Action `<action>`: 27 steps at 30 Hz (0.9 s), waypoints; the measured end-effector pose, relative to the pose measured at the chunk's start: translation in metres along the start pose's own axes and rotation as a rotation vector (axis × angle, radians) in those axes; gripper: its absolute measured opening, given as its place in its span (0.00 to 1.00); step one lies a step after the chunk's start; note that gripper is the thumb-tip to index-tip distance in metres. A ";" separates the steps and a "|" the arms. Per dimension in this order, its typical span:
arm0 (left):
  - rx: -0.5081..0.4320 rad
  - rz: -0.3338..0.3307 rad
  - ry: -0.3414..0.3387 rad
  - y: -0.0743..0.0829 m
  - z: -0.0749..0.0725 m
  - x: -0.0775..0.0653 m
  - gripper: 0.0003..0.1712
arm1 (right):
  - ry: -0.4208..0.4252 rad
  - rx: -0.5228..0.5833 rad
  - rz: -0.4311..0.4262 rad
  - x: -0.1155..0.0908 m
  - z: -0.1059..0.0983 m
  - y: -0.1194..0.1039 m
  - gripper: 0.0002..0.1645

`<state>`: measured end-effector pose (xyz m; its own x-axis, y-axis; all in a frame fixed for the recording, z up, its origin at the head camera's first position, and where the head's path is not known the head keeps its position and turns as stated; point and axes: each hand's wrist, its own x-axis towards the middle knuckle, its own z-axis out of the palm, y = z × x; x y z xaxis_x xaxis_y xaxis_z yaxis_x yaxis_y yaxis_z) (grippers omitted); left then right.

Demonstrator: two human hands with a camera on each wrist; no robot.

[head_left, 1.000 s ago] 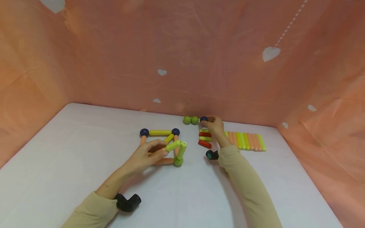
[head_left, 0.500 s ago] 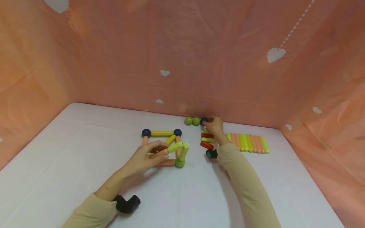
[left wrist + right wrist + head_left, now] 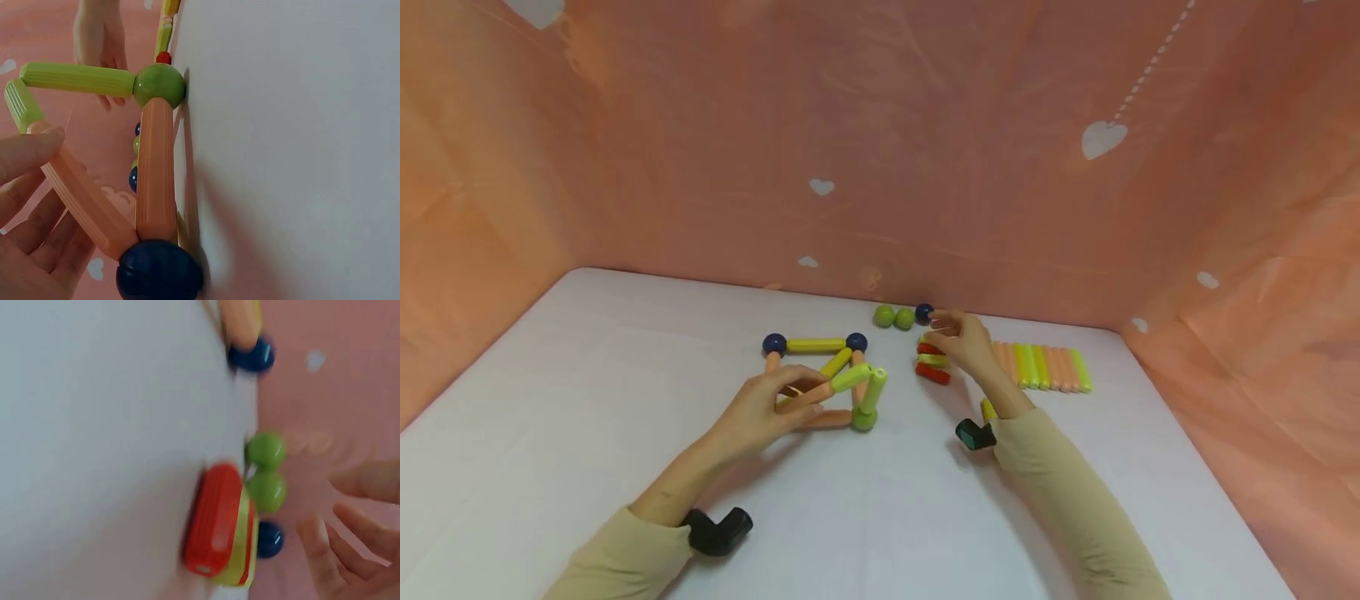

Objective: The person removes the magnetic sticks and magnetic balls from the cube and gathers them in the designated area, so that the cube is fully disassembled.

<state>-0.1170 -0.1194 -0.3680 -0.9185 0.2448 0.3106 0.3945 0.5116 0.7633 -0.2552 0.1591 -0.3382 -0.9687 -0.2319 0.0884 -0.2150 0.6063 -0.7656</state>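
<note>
In the head view my left hand (image 3: 766,408) is at the frame of coloured sticks and balls on the table's left. Thumb and fingers pinch an orange stick (image 3: 87,194), which slants up from a dark blue ball (image 3: 159,272). A short light-green stick (image 3: 852,377) continues from its upper end and meets another light-green stick (image 3: 872,390) rising from a green ball (image 3: 864,417). Farther back, my right hand (image 3: 966,342) has its fingers spread, holding nothing. Its fingertips are just right of a loose dark blue ball (image 3: 924,313), which sits beside two green balls (image 3: 883,316).
Short red and green sticks (image 3: 933,372) lie stacked in a row below the right hand. To its right is a row of several orange, yellow and green sticks (image 3: 1041,367). A yellow stick (image 3: 988,410) shows by the right wrist. A pink cloth (image 3: 700,167) hangs behind.
The right hand has slid the dark blue ball left against the green balls, let it go and drawn back slightly right. The left hand keeps its grip on the orange stick.
</note>
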 end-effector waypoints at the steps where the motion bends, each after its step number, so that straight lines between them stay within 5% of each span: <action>1: -0.004 -0.002 -0.001 0.000 -0.001 -0.001 0.15 | -0.034 0.019 -0.031 -0.009 0.000 -0.002 0.26; 10: 0.030 0.039 0.033 -0.002 -0.003 -0.005 0.13 | -0.378 0.198 -0.236 -0.070 0.015 -0.008 0.28; 14: 0.045 0.044 0.045 -0.002 -0.005 -0.006 0.12 | -0.447 0.203 -0.276 -0.079 0.027 -0.009 0.29; 27: 0.105 0.018 0.037 -0.013 -0.013 -0.015 0.13 | -0.312 0.090 -0.352 -0.076 0.055 -0.021 0.14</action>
<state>-0.1093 -0.1402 -0.3757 -0.9110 0.2252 0.3455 0.4096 0.5917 0.6944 -0.1700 0.1228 -0.3640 -0.7528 -0.6367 0.1670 -0.4981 0.3851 -0.7769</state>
